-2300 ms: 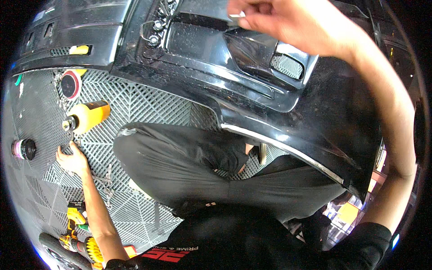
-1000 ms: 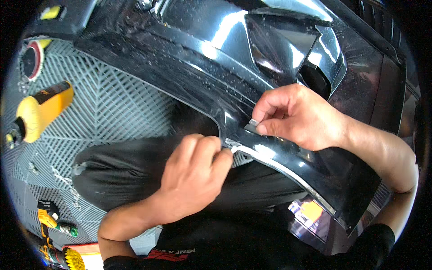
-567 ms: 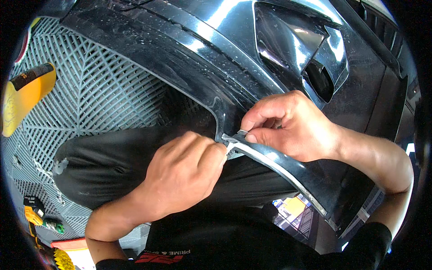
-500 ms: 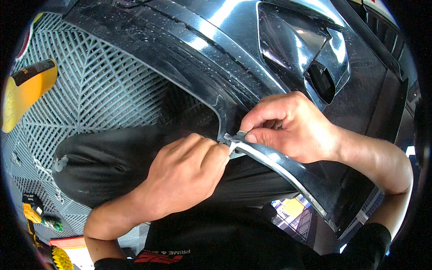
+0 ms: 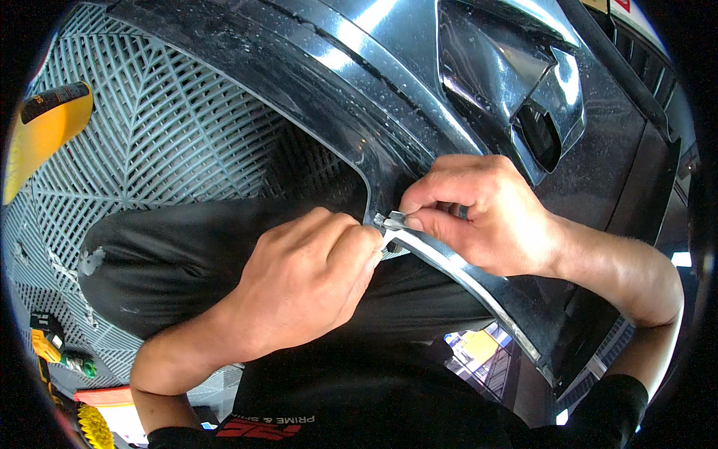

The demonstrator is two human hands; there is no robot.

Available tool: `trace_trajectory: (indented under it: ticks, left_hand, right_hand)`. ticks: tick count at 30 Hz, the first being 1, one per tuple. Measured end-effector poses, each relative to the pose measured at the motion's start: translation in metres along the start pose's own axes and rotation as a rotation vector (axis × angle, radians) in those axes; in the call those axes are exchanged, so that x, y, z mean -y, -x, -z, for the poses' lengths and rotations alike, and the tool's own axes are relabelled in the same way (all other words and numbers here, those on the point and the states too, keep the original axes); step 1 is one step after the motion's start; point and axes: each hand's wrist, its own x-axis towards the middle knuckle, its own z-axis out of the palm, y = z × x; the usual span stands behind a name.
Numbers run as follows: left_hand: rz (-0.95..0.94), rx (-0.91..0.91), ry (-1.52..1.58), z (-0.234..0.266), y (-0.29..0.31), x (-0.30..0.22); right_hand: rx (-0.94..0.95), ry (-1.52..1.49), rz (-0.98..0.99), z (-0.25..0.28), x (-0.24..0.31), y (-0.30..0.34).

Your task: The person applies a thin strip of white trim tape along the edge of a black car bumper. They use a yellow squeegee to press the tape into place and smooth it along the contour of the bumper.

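A glossy black car bumper with water drops lies across the view, and a pale strip runs along its curved lower right edge. At the corner where that edge bends, my left hand is closed in a pinch, its fingertips at the whitish end of the strip. What lies beneath those fingers is hidden. My right hand pinches a small flat blade-like piece between thumb and forefinger, touching the same corner from the right. The two sets of fingertips are close together.
Black-trousered legs extend under the bumper. Grey slatted floor tiles spread on the left. A yellow bottle stands far left; a yellow-and-black power tool and a yellow fluffy pad lie lower left.
My right hand has tilted a little, so more of the blade-like piece shows at the corner. My left hand stays in its pinch there. The whole view has shifted slightly.
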Motion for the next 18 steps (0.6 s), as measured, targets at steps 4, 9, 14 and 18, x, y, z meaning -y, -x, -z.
trace_trajectory:
  ticks: [4, 9, 14, 18]
  left_hand:
    - [-0.037, -0.017, -0.033, -0.001, 0.000, 0.002]
    - [-0.087, -0.023, -0.084, -0.001, 0.000, 0.004]
    - [-0.094, -0.021, -0.090, 0.000, 0.000, 0.003]
    - [-0.093, -0.021, -0.095, -0.001, 0.001, 0.003]
  right_hand:
    - [0.021, -0.016, -0.009, -0.001, 0.001, 0.001]
    - [0.018, 0.038, 0.013, -0.002, 0.003, 0.003]
    - [0.059, 0.157, 0.029, -0.001, 0.010, 0.005]
    - [0.084, 0.153, 0.029, -0.001, 0.009, 0.004]
